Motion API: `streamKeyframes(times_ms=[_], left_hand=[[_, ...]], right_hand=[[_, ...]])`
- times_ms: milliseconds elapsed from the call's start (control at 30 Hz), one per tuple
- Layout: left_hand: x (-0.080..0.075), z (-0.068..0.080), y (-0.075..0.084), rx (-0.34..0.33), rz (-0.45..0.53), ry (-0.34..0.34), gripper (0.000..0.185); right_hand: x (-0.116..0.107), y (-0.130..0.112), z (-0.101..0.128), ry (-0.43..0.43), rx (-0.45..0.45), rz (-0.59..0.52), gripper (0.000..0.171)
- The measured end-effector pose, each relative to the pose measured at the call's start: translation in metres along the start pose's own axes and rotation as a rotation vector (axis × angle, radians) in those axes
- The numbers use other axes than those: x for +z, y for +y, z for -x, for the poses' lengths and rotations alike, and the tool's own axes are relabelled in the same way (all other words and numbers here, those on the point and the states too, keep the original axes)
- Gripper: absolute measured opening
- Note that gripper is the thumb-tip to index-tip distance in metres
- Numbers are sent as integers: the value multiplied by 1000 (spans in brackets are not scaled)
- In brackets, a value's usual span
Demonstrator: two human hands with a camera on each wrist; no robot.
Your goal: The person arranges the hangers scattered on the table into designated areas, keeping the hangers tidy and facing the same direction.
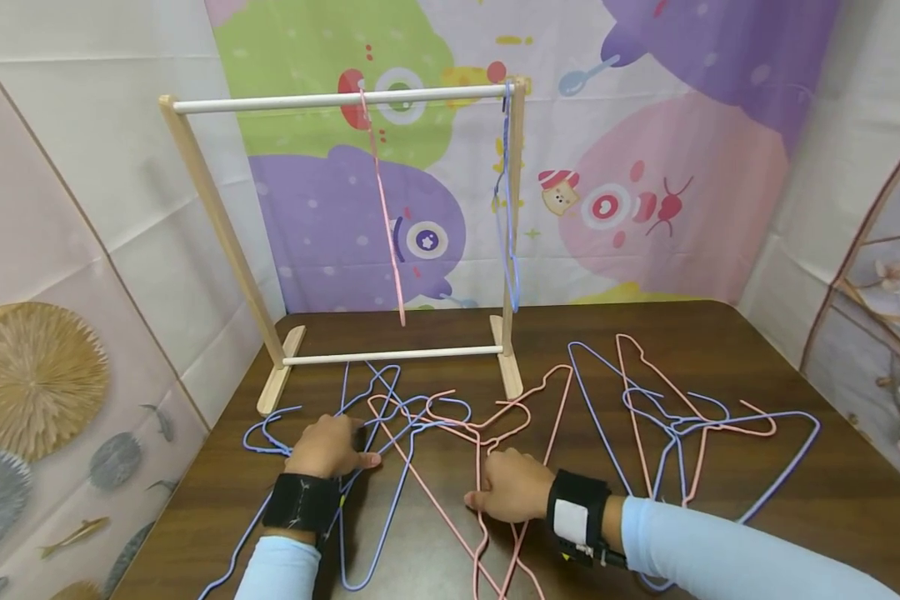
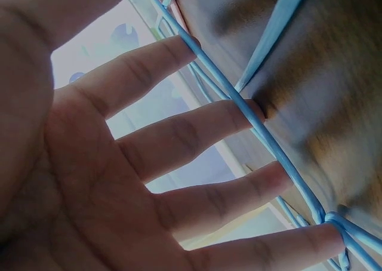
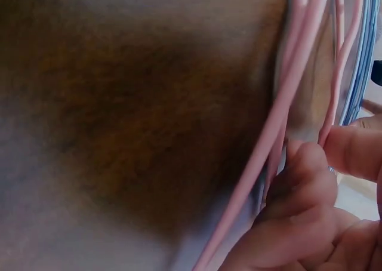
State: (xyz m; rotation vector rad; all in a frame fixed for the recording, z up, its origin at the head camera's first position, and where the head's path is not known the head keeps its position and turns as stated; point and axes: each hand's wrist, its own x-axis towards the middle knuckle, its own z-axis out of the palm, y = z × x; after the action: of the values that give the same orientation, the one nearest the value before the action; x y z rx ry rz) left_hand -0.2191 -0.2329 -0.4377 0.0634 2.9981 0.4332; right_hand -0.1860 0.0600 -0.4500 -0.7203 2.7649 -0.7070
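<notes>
One brown table [image 1: 217, 492] is lying beneath the right hand [image 1: 513, 487], which is pinching a pink hanger [image 3: 332, 104]; beside it, the left hand [image 1: 330, 450] is resting spread fingers against a blue hanger [image 2: 268, 138]. Both hangers are looking light, stiff and smooth, likely best held where no wires are crossing. Beyond the grip, a rack [image 1: 285, 101] is standing.

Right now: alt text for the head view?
A person's right hand pinches a pink hanger while their left hand touches blue hangers, on a brown table strewn with both colors. Behind, a rack holds one pink hanger and one blue one.
</notes>
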Motion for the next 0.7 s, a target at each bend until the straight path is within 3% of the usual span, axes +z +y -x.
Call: streamKeyframes(times_ms=[233,700], left_hand=[[1,-1,-2,-2,2,3,72],[-1,3,0,15,-1,10,71]], right_hand=[[0,3,2,-27,-7,-63,44],[-17,13,27,16,-147,-166,45]])
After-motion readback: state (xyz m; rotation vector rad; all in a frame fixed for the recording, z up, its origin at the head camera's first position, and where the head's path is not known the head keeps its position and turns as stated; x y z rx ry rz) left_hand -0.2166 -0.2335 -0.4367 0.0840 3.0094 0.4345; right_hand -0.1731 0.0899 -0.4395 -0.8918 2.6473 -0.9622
